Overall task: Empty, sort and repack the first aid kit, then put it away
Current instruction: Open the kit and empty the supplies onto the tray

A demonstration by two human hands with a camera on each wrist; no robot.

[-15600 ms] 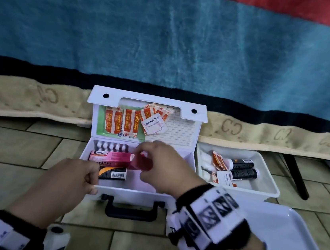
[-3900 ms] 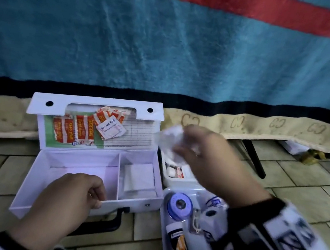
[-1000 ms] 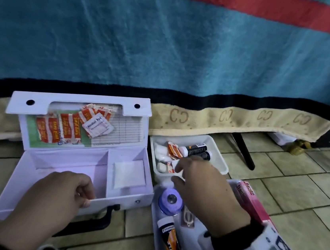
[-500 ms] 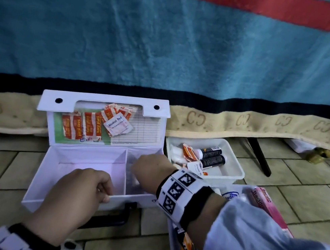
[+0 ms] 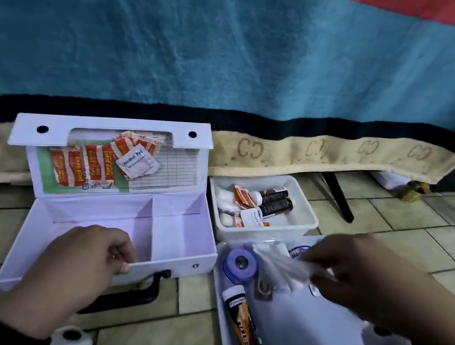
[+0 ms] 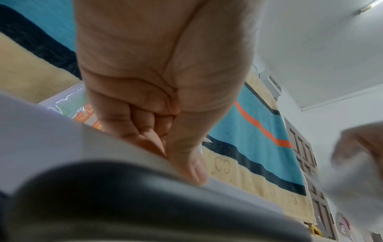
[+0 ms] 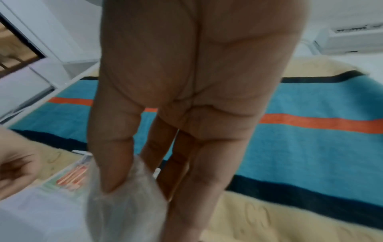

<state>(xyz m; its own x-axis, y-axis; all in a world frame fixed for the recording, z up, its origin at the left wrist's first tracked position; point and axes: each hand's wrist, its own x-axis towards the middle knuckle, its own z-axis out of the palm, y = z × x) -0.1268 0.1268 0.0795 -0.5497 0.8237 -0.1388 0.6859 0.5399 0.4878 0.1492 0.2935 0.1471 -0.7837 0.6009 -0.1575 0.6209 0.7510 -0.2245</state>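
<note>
The white first aid kit [image 5: 177, 266] lies open on the tiled floor, both compartments bare. Plasters [image 5: 92, 168] and an alcohol pad [image 5: 137, 162] are tucked in its raised lid. My left hand [image 5: 113, 255] pinches the kit's front wall, thumb outside and fingers inside; in the left wrist view that hand [image 6: 176, 155] sits just above the black handle [image 6: 103, 196]. My right hand [image 5: 320, 267] pinches a white gauze packet [image 5: 280, 266] above the white tray [image 5: 300, 339] right of the kit. The right wrist view shows the packet [image 7: 124, 209] between thumb and fingers.
The tray holds a blue tape roll [image 5: 239, 264] and an orange tube [image 5: 244, 332]. Behind it, a small white bin [image 5: 305, 202] holds dark bottles and sachets. A blue blanket [image 5: 236, 44] hangs behind everything, with a black leg [image 5: 338, 197] beneath it.
My right hand has come out of the kit's right compartment with the gauze packet and moved right over the tray. That compartment is now bare. The left hand keeps its hold.
</note>
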